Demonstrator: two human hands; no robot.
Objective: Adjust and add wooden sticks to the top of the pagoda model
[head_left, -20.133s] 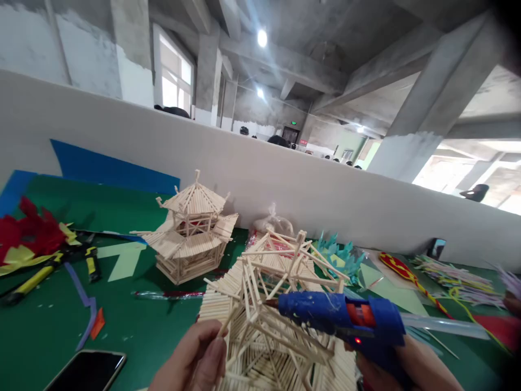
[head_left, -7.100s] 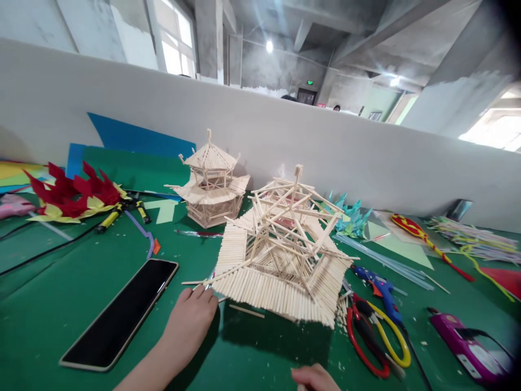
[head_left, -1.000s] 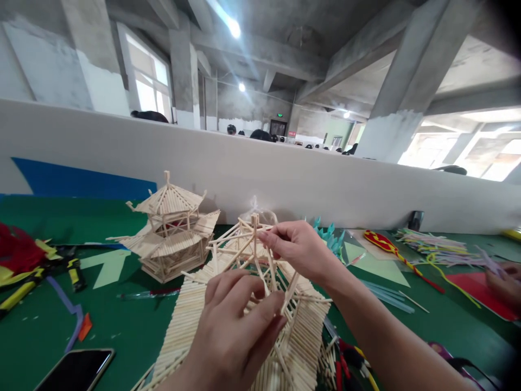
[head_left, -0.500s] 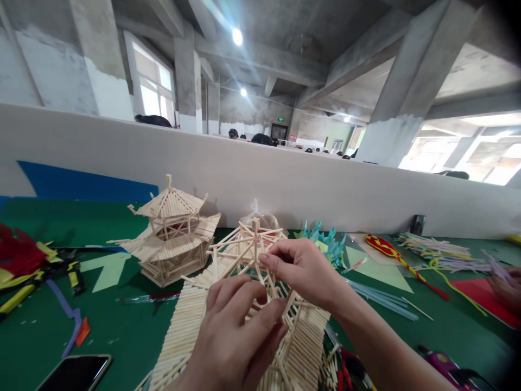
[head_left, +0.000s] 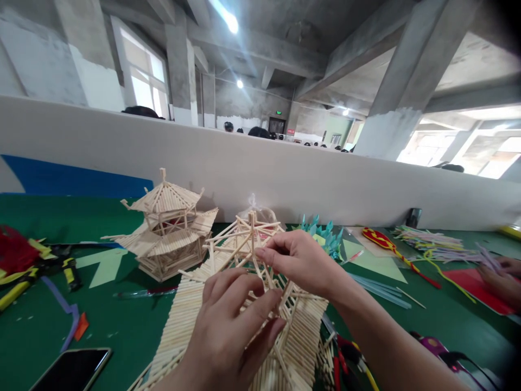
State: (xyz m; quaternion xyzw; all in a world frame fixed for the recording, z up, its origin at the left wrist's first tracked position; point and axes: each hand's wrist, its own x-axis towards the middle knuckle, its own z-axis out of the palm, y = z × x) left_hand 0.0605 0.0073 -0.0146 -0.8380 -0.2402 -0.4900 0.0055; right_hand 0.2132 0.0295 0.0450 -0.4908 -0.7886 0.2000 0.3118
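Observation:
A half-built pagoda roof of thin wooden sticks [head_left: 191,309] stands on the green mat in front of me. My left hand [head_left: 232,331] curls over its open frame from the near side, fingers closed around the sticks. My right hand [head_left: 299,260] reaches in from the right and pinches a stick near the frame's peak. A finished stick pagoda [head_left: 166,231] stands behind and to the left.
A phone [head_left: 69,369] lies at the near left, pliers with yellow grips [head_left: 69,269] and red paper further left. Scissors [head_left: 354,355] and a purple tool [head_left: 439,347] lie right. Another person's hand [head_left: 500,274] rests at far right by coloured strips [head_left: 435,244]. A grey partition [head_left: 325,184] backs the table.
Both hands stay on the stick frame with only slight shifts; my right hand has dropped a little from the peak. Seven seconds ago the hands were off the model, on the mat.

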